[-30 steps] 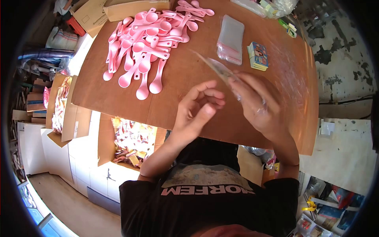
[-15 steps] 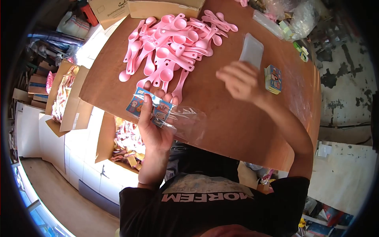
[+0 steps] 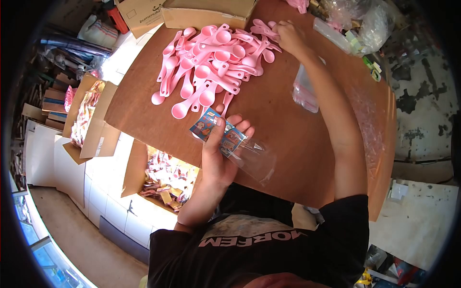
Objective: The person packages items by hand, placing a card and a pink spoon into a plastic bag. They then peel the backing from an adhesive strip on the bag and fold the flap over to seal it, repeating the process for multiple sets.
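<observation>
My left hand (image 3: 219,156) is closed on a clear plastic bag (image 3: 257,161) with a blue printed card (image 3: 216,128) in its upper end. The thumb presses on the card and the bag's clear end hangs toward the right. At the far side of the table, my right hand (image 3: 291,39) has its fingers bent and closed on a pink spoon (image 3: 272,25) at the edge of a small group. Its fingertips are partly hidden. Between the hands and the box lies a big heap of pink plastic measuring spoons (image 3: 206,53).
A stack of clear plastic bags (image 3: 306,89) lies on the brown table (image 3: 278,129), partly under my right forearm. An open cardboard box (image 3: 206,14) stands behind the heap. Boxes of packed items (image 3: 168,177) sit on the floor at left. Plastic wrapping (image 3: 372,24) is at far right.
My right hand has reached away over the table to the far spoons. My left hand, still holding the bag and card, has shifted right in view. The card stack is now hidden by my right arm.
</observation>
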A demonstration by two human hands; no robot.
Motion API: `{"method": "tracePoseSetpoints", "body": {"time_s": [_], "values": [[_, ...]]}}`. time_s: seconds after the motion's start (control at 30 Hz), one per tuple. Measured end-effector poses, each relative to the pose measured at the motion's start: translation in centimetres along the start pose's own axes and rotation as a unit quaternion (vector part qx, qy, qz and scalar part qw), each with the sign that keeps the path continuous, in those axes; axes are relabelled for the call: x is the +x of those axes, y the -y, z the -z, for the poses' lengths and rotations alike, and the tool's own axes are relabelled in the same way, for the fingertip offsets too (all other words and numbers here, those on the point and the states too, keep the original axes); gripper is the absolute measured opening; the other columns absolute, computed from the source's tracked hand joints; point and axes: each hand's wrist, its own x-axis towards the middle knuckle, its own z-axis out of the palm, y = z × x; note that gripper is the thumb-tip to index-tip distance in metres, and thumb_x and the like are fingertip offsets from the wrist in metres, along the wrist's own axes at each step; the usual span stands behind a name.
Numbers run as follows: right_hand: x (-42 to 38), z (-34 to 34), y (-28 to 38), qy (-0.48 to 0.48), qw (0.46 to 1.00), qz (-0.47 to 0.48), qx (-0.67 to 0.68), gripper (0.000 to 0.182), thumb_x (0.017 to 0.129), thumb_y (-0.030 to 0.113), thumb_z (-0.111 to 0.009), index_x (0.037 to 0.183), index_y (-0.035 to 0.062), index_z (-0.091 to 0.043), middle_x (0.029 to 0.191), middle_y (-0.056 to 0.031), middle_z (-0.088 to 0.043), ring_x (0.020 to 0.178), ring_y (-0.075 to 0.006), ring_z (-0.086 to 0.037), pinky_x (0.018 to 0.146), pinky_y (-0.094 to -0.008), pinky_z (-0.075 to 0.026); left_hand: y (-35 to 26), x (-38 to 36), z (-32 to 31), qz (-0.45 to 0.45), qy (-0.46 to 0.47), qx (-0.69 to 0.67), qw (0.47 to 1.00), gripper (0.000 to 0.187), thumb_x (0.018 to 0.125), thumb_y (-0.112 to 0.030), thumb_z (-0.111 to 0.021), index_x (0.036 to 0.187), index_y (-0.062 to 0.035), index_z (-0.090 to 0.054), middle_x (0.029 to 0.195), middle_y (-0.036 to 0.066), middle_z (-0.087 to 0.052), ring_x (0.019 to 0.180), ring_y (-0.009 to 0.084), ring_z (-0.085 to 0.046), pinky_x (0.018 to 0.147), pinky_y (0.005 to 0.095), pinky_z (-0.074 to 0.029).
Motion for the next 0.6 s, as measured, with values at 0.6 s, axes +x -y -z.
{"method": "tracePoseSetpoints", "body": {"time_s": [0.6], "values": [[-32.7, 20.2, 15.7, -0.189, 0.742, -0.178, 0.618, 0.009, 0.088, -0.005, -0.055, 0.097, -0.0057, -0.053, 0.099, -0.0213, -0.062, 0.087, -0.0262, -0.066, 0.078, -0.038, -0.055, 2.8, 1.6, -1.3, 0.054, 0.047, -0.108, 0.992, 0.03, 0.093, -0.028, -0.057, 0.11, -0.0052, -0.051, 0.106, 0.01, -0.058, 0.104, 0.0244, -0.057, 0.097, 0.0454, -0.044]]}}
